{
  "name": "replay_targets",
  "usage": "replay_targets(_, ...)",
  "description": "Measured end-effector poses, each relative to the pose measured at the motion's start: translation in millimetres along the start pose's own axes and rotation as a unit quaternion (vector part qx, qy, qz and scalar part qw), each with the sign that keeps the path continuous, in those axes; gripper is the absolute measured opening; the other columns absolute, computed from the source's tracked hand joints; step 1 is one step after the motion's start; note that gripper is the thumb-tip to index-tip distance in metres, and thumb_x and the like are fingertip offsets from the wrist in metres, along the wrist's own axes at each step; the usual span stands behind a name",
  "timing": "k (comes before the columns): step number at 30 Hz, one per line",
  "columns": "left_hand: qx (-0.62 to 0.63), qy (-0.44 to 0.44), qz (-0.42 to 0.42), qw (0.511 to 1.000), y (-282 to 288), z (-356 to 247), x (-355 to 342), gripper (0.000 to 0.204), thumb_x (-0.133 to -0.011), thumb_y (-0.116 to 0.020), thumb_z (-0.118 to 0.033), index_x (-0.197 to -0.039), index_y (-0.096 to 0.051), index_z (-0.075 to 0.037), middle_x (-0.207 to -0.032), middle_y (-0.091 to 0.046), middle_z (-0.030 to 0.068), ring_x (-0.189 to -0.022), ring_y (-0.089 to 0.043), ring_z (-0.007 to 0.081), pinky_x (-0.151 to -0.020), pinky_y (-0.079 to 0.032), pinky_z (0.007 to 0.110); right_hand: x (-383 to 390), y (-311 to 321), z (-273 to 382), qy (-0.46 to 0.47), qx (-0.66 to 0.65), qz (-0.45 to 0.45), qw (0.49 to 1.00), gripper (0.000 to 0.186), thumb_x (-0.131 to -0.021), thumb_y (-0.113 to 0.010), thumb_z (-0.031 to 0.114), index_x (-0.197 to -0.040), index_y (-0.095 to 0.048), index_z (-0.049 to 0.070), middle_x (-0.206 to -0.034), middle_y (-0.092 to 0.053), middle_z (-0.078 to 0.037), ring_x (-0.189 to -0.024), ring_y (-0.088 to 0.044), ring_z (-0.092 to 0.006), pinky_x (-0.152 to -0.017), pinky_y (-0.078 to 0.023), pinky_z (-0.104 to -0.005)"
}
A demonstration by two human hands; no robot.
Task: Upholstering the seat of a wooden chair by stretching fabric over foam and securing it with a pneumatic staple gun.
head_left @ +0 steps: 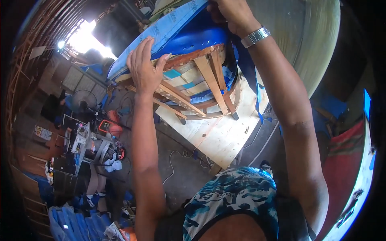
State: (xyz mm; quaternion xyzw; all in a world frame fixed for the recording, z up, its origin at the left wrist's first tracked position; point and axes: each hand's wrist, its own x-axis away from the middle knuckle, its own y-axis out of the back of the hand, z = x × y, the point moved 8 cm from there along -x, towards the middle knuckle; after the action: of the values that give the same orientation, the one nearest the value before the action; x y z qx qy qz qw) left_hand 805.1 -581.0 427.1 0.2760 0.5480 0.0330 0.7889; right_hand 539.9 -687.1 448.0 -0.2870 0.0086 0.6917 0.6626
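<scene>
A wooden chair-like frame (pixel 211 84) with slats, straps and glossy dark blue covering (pixel 193 36) rests on a plywood board (pixel 209 144). My left hand (pixel 146 68) grips the edge of a light blue printed sheet (pixel 165 28) along the frame's upper rim, thumb toward the wood. My right hand (pixel 235 18) holds the blue material higher up at the right, its fingertips partly hidden behind the wrist and fabric. A loose dark blue strip (pixel 255 86) hangs down the frame's right side.
Left are a standing fan (pixel 83 104), a red compressor-like machine (pixel 114 129) and a cluttered bench (pixel 82 140). Folded blue fabric (pixel 76 221) lies at lower left. A large pale cylinder-like surface (pixel 311 40) stands upper right. Cables (pixel 175 154) run across the floor.
</scene>
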Motion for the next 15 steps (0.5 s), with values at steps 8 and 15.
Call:
replay_targets(8, 0.047, -0.039, 0.007, 0.998, 4, 7, -2, 0.055, -0.089, -0.08, -0.028, -0.138, -0.063, -0.008, -0.142, -0.064, 0.0101, -0.131, -0.058, 0.0304, -0.113, -0.035, 0.046, 19, 43, -48, 0.032, 0.23, -0.03, 0.972, 0.045, -0.099, -0.072, 0.041, -0.083, -0.07, -0.001, -0.071, -0.065, -0.005, -0.063, -0.059, -0.0134, -0.059, -0.048, -0.0316)
replay_targets(15, 0.002, -0.09, 0.039, 0.995, 10, -4, -11, 0.05, -0.091, -0.074, -0.028, -0.139, -0.064, -0.015, -0.137, -0.066, 0.0056, -0.127, -0.06, 0.0294, -0.11, -0.04, 0.047, 23, 49, -105, -0.013, 0.134, -0.055, 0.989, 0.042, -0.099, -0.072, 0.04, -0.086, -0.072, 0.0, -0.076, -0.066, -0.003, -0.065, -0.057, -0.0115, -0.062, -0.047, -0.0289)
